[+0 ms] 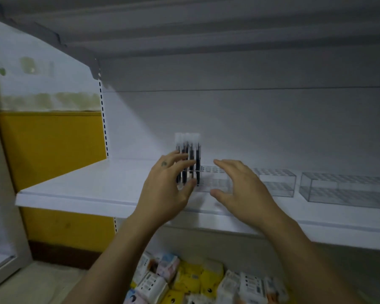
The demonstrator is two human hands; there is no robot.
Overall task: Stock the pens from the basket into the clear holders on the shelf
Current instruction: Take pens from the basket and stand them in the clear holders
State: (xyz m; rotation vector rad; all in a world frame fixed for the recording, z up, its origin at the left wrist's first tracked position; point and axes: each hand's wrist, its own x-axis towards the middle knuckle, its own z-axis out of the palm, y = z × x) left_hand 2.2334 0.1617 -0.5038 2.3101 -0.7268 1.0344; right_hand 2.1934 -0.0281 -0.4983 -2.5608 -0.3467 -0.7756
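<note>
now the small cluster of black pens with frosted clear caps (194, 150) stands upright in the end of the nearest clear plastic grid holder (215, 181), right under the fingers of the left hand (167, 185). that hand is released: its fingers are spread and nearly straight, laid against the front of the pens, thumb low by the holder's front edge, not closed round anything as far as shows. the right hand (244, 187) is just beside it, also released, fingers stretched over the unfilled part of the same holder; whether it touches the plastic i cannot tell.

judging by this, the step in hand is settling or straightening a batch already dropped into the slots, with most of the task ahead: beyond the right hand a second clear grid holder (279, 183) and a third, longer one (347, 189) sit on the white metal shelf (97, 189) with no pens in them. the next move likely calls for a light touch so the pens seat upright and the light holder does not slide, then a reach back for more pens.

the basket is not in view. below the wrists lie blurred yellow, white and pink packets (184, 279), cut off by the frame's lower edge. the pens' lower ends are partly hidden behind the left hand's fingers, so their count is unclear.
</note>
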